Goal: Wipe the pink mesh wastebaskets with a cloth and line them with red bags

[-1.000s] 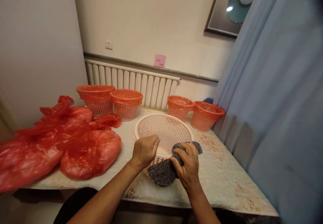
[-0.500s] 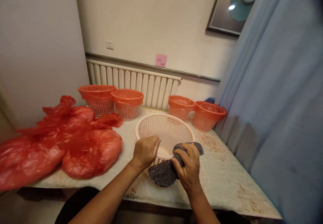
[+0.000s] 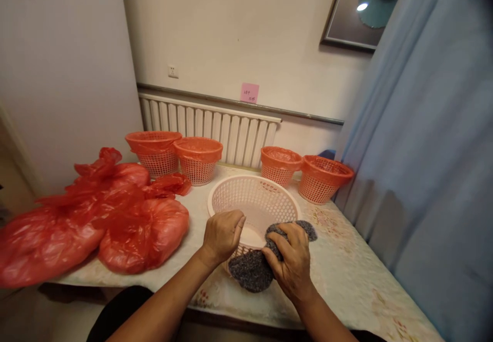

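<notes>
A pale plastic mesh basket (image 3: 252,180) stands upright in front of me, and white shows at its bottom. My left hand (image 3: 224,235) is closed over its near left rim, with the thumb side toward the inside. My right hand (image 3: 290,260) grips a dark grey speckled cloth (image 3: 252,270) against the near right rim. One end of the cloth hangs down outside the basket's front, and the other sticks out to the right past my fingers. Both hands hide the nearest stretch of rim.
On the left of the cloth-covered table (image 3: 370,265) lie filled red plastic bags (image 3: 142,229). Baskets lined with red bags stand behind: a left pair (image 3: 198,170) and a right pair (image 3: 319,185). A radiator (image 3: 231,129) lines the wall. The blue curtain (image 3: 419,126) hangs along the right edge.
The whole view has shifted slightly, so things appear a little further right. Both hands keep the same hold on the basket and the cloth.
</notes>
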